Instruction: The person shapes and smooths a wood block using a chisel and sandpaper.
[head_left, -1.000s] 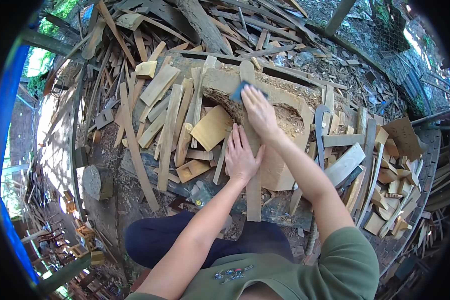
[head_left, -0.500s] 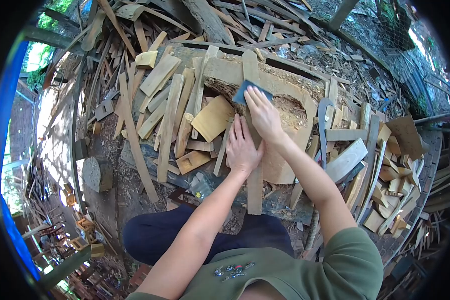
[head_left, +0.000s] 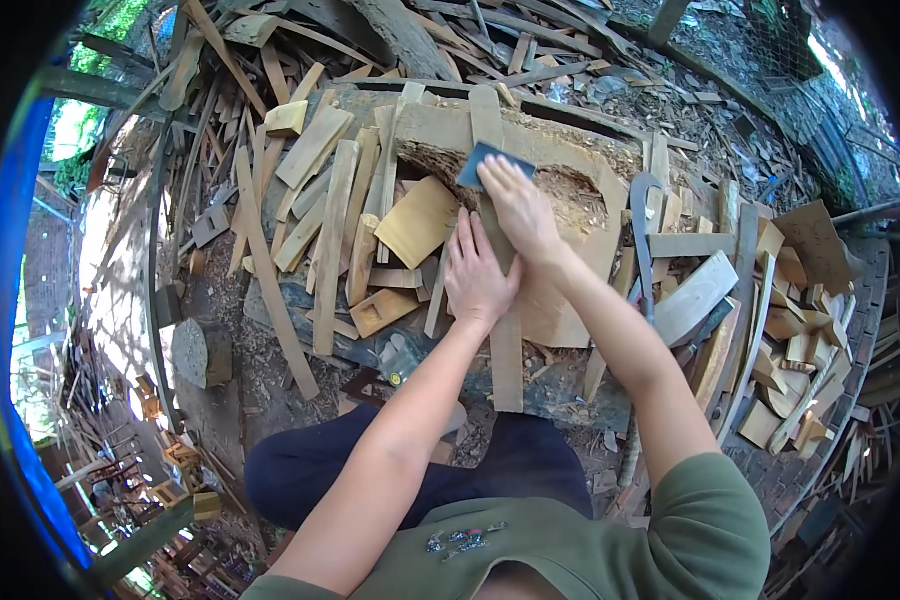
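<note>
A long, narrow wooden plank (head_left: 507, 370) lies lengthwise in front of me across a thick, hollowed wood block (head_left: 560, 310). My right hand (head_left: 520, 212) presses a dark blue-grey sheet of sandpaper (head_left: 478, 160) against the plank's upper part, fingers flat over it. Lower down, my left hand (head_left: 478, 285) rests on the plank and its left edge, fingers stretched out and holding no tool. The two hands are close together, wrists almost side by side. Part of the plank is hidden beneath them.
Loose wood pieces (head_left: 335, 250) lie left of the block. A curved-blade billhook (head_left: 642, 225) rests to its right. Farther right is a heap of offcuts (head_left: 795, 350). A cut log (head_left: 200, 352) stands at left, and scrap wood (head_left: 530, 50) covers the far ground.
The whole view has shifted slightly, so the plank and both hands appear higher and a little left. On the plank, the sandpaper and hands keep nearly the same places.
</note>
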A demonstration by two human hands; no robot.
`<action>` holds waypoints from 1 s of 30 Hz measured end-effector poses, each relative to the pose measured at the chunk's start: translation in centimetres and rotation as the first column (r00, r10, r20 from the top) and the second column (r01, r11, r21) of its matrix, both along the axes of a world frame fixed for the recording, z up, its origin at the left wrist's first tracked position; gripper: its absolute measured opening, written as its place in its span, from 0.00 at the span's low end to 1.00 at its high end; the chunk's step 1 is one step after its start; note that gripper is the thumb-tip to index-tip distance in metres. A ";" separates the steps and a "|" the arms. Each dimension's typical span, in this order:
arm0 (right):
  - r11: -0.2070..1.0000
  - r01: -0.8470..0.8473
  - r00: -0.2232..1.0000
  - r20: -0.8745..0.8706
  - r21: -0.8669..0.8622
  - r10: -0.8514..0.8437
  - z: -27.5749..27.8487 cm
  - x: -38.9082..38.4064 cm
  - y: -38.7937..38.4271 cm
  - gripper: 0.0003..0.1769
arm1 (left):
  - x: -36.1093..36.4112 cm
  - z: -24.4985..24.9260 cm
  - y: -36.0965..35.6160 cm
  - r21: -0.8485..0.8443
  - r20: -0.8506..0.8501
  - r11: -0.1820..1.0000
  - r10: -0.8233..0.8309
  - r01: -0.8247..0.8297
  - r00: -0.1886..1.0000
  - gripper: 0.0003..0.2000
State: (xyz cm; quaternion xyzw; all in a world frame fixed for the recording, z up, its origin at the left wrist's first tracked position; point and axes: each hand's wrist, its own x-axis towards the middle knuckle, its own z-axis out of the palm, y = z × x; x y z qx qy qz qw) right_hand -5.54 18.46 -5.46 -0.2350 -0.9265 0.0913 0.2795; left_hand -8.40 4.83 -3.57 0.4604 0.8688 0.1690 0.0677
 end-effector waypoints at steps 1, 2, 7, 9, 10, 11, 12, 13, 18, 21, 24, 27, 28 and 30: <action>0.998 -0.013 1.000 0.011 -0.061 0.014 0.4 1.4 -1.4 0.22 | 0.0 0.1 0.0 -0.001 0.010 1.000 0.007 -0.007 1.000 0.44; 0.993 -0.025 0.999 0.018 -0.118 0.028 0.8 2.3 -1.9 0.22 | 0.0 0.1 0.1 0.008 0.015 1.000 0.006 -0.006 1.000 0.44; 0.971 -0.009 1.000 -0.007 -0.238 0.008 1.4 2.0 -1.3 0.20 | -0.1 0.1 -1.3 0.224 0.008 0.974 0.019 -0.021 1.000 0.41; 0.919 0.032 0.999 -0.009 -0.392 -0.038 1.4 1.7 -1.1 0.19 | 1.2 0.5 -4.0 0.390 0.076 0.914 0.089 -0.112 0.993 0.36; 0.916 0.036 0.999 -0.021 -0.399 -0.049 1.4 1.5 -1.1 0.19 | 2.5 0.6 -6.1 0.403 0.144 0.887 0.182 -0.226 0.973 0.34; 0.943 0.082 0.996 0.009 -0.322 -0.083 1.3 1.1 -1.3 0.19 | 4.3 0.7 -8.2 0.418 0.218 0.846 0.260 -0.330 0.941 0.30; 0.962 0.125 0.992 0.037 -0.244 -0.120 1.2 0.8 -1.7 0.19 | 5.9 0.2 -10.3 0.388 0.313 0.837 0.273 -0.385 0.910 0.27; 0.971 0.125 0.991 -0.012 -0.204 -0.130 0.1 0.5 -1.9 0.19 | 7.2 0.7 -12.0 0.269 0.540 0.870 0.218 -0.413 0.813 0.22; 0.984 0.168 0.986 0.034 -0.063 -0.166 0.3 2.3 -3.1 0.20 | 10.7 1.6 -12.6 0.033 0.999 0.930 -0.035 -0.366 0.001 0.17; 0.972 0.225 0.968 0.127 -0.072 -0.214 2.4 6.1 -4.7 0.21 | 11.1 4.0 -13.2 0.098 0.987 0.928 -0.138 -0.358 -0.088 0.13; 0.978 0.154 0.984 0.106 -0.142 -0.140 4.8 10.9 -8.4 0.23 | 10.4 7.7 -15.4 0.006 0.971 0.967 -0.067 -0.256 -0.229 0.12; 0.975 0.016 0.997 0.076 -0.224 0.001 5.6 13.8 -13.4 0.27 | 8.0 9.6 -16.2 -0.125 0.959 0.964 0.058 -0.233 -0.276 0.09; 0.945 -0.028 0.999 0.022 -0.325 0.037 6.9 14.1 -14.4 0.27 | 7.0 10.6 -16.0 -0.163 0.956 0.961 0.097 -0.225 -0.278 0.09; 0.935 -0.064 0.997 -0.064 -0.348 0.045 7.1 13.2 -13.9 0.27 | 5.1 12.4 -15.7 -0.195 0.964 0.963 0.154 -0.183 -0.217 0.13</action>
